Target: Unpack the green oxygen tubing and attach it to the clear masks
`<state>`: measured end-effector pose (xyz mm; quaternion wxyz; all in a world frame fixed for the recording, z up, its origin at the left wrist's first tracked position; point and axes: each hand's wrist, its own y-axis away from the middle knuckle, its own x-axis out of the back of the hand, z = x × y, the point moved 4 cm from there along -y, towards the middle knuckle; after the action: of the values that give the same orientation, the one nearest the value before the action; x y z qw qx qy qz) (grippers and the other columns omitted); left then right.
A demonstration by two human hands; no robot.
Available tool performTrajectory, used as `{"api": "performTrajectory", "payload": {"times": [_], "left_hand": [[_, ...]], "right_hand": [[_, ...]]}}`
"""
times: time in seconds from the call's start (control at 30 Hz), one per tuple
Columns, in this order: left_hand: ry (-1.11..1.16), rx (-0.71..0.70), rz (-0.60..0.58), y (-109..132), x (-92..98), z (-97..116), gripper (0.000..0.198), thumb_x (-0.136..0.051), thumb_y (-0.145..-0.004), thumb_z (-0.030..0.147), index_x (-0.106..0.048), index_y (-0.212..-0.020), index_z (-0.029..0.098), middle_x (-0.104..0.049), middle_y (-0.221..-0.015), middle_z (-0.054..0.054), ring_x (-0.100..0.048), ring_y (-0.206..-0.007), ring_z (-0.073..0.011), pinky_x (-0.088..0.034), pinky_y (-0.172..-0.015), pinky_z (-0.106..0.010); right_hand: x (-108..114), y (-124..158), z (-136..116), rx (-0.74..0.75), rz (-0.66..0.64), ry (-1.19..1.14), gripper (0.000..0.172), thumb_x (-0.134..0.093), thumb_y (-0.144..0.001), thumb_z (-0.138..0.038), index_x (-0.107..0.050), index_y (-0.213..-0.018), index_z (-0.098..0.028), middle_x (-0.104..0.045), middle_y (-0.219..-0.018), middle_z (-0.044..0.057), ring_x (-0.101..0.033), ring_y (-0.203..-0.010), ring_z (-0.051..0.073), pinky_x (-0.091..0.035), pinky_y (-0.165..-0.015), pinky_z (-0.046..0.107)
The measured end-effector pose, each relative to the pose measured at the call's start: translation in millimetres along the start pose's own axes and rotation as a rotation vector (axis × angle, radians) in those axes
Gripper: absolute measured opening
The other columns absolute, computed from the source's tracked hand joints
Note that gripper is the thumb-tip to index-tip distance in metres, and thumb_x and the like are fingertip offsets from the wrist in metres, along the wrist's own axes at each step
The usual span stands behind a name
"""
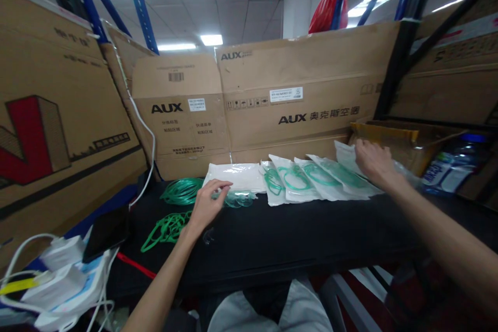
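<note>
My right hand [375, 162] is closed at the right end of a row of packets, on a white pouch [345, 156] whose edge shows beside the fingers. Several white-backed clear pouches [298, 179] with green tubing inside overlap leftward from there. My left hand [209, 205] is over small clear round plastic pieces [239, 199], its thumb and forefinger slightly apart. Just behind it lies a stack of flat white pouches [243, 176]. Beside that hand are a coil of clear green tubing [181, 191] and a loose heap of green elastic cord [166, 229].
Cardboard boxes [257, 129] wall the back of the black table [295, 233]. At left are a dark phone [107, 233] and a power strip [91, 285] with white cables. An open carton [392, 137] and a blue-capped bottle [451, 163] stand at right.
</note>
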<state>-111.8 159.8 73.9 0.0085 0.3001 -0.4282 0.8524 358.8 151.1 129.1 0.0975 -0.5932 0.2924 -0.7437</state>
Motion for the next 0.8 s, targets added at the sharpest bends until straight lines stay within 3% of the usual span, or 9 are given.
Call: {"api": "performTrajectory", "payload": {"times": [0.17,0.27,0.33,0.43,0.5,0.67,0.8], "left_hand": [[0.187,0.099,-0.122,-2.4,-28.5,56.2,0.021,-0.058,-0.098,0.031,-0.076,-0.104,0.024,-0.075,-0.109,-0.004,-0.067,-0.101,-0.0202,-0.048,-0.09,-0.03],[0.406,0.206,-0.242,1.6,-54.8,83.4,0.025,-0.06,-0.096,0.035,-0.075,-0.114,0.025,-0.074,-0.117,-0.005,-0.067,-0.11,-0.0224,-0.049,-0.097,-0.033],[0.634,0.344,-0.288,4.5,-70.4,92.4,0.038,-0.066,-0.093,0.036,-0.069,-0.128,0.023,-0.07,-0.127,-0.009,-0.067,-0.113,-0.0249,-0.051,-0.099,-0.036],[0.948,0.586,-0.215,5.6,-81.0,93.0,0.067,-0.076,-0.085,0.039,-0.054,-0.145,0.02,-0.054,-0.147,-0.016,-0.065,-0.117,-0.0291,-0.052,-0.101,-0.042],[1.119,0.681,-0.131,3.2,-79.4,88.9,0.072,-0.078,-0.083,0.044,-0.051,-0.146,0.02,-0.048,-0.151,-0.017,-0.064,-0.12,-0.0305,-0.051,-0.103,-0.043],[1.418,0.667,0.048,-7.8,-62.7,70.9,0.045,-0.075,-0.084,0.047,-0.068,-0.116,0.017,-0.067,-0.124,-0.013,-0.067,-0.11,-0.0255,-0.053,-0.098,-0.037],[1.485,0.71,0.218,-7.1,-55.6,53.0,0.03,-0.077,-0.082,0.037,-0.069,-0.101,0.014,-0.072,-0.101,-0.007,-0.068,-0.09,-0.0174,-0.055,-0.085,-0.029]], "right_hand": [[66.4,-5.8,-16.6,-0.012,0.123,-0.058,0.03,-0.039,-0.087,0.002,-0.059,-0.108,-0.004,-0.067,-0.094,0.028,-0.064,-0.08,0.029,-0.03,-0.062,0.037],[96.1,0.1,-49.7,0.049,0.211,-0.123,0.03,-0.04,-0.087,0.0,-0.059,-0.109,-0.01,-0.068,-0.098,0.022,-0.064,-0.081,0.029,-0.029,-0.06,0.034],[108.0,10.8,-79.6,0.109,0.271,-0.171,0.03,-0.042,-0.088,-0.002,-0.057,-0.111,-0.013,-0.068,-0.103,0.017,-0.064,-0.087,0.028,-0.034,-0.062,0.033],[116.5,36.4,-130.8,0.238,0.391,-0.32,0.031,-0.041,-0.09,-0.001,-0.058,-0.111,-0.016,-0.068,-0.106,0.014,-0.064,-0.091,0.027,-0.042,-0.068,0.032],[117.7,57.0,-166.7,0.401,0.467,-0.436,0.03,-0.039,-0.091,0.002,-0.059,-0.106,-0.015,-0.068,-0.104,0.015,-0.064,-0.091,0.027,-0.046,-0.071,0.033],[108.0,98.5,-234.2,0.715,0.506,-0.543,0.021,-0.042,-0.097,-0.004,-0.061,-0.1,-0.013,-0.067,-0.093,0.014,-0.061,-0.087,0.028,-0.051,-0.078,0.038],[101.2,118.2,-250.6,0.884,0.518,-0.682,0.02,-0.043,-0.1,-0.008,-0.062,-0.105,-0.012,-0.068,-0.1,0.014,-0.062,-0.096,0.027,-0.052,-0.089,0.041]]}}
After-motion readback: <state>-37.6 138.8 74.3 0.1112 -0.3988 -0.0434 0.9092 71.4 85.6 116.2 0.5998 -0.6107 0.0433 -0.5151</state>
